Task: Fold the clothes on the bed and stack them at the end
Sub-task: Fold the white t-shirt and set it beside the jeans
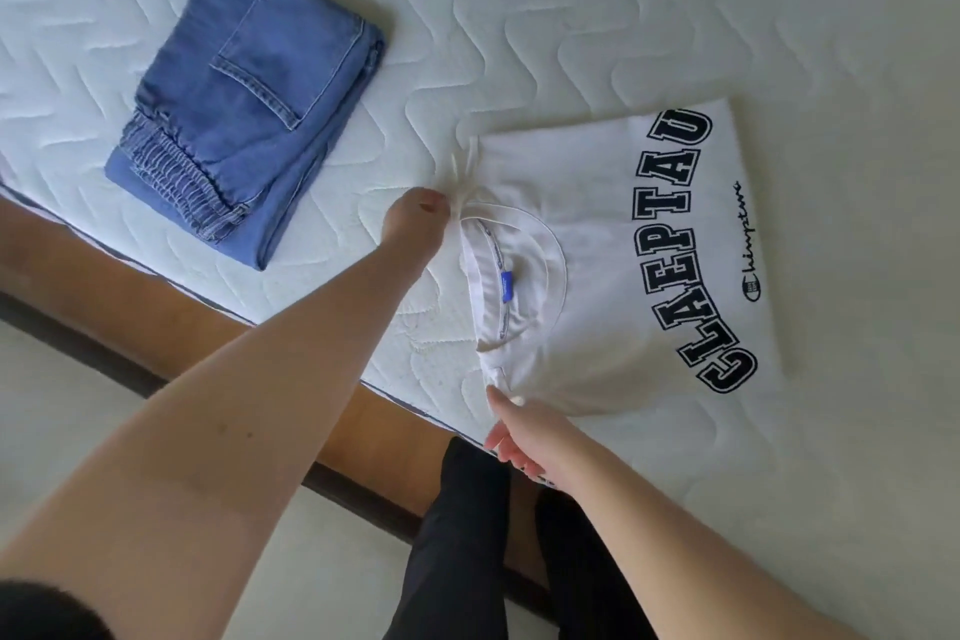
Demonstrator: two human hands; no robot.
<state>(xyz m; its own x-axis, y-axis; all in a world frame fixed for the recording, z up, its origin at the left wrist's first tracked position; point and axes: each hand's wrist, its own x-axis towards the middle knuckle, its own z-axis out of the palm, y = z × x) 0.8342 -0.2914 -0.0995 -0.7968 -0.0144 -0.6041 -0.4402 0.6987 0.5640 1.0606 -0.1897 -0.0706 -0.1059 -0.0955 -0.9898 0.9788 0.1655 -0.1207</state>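
- The left hand (418,218) is in the middle of the frame. Its fingers are curled tight and pinch a bunched-up bit of the white T-shirt (597,244) at one shoulder, beside the collar (519,270).
- The cloth makes little folds where the fingers squeeze it.
- Most of the left fingers are hidden behind the hand, so only the knuckles and one dark red nail show.
- The right hand (519,437) is lower, just right of the middle. Its thumb and first finger seem to pinch the other shoulder of the shirt, but the tips are small and pale against the cloth, so it is hard to be sure.
- The other right fingers hang loose and a little spread, touching nothing.
- The shirt lies flat on the white mattress (519,16), in the middle right of the frame, with the sides folded in. Big dark letters run across it. A small blue tag (506,282) sits inside the collar.
- The folded blue jeans (244,104) lie in the upper left, well apart from the shirt, near the mattress edge.
- A brown bed frame (130,286) shows under the mattress edge.
- Both arms are cut off at the bottom of the frame.
- Dark trouser legs (467,535) show at the bottom middle.
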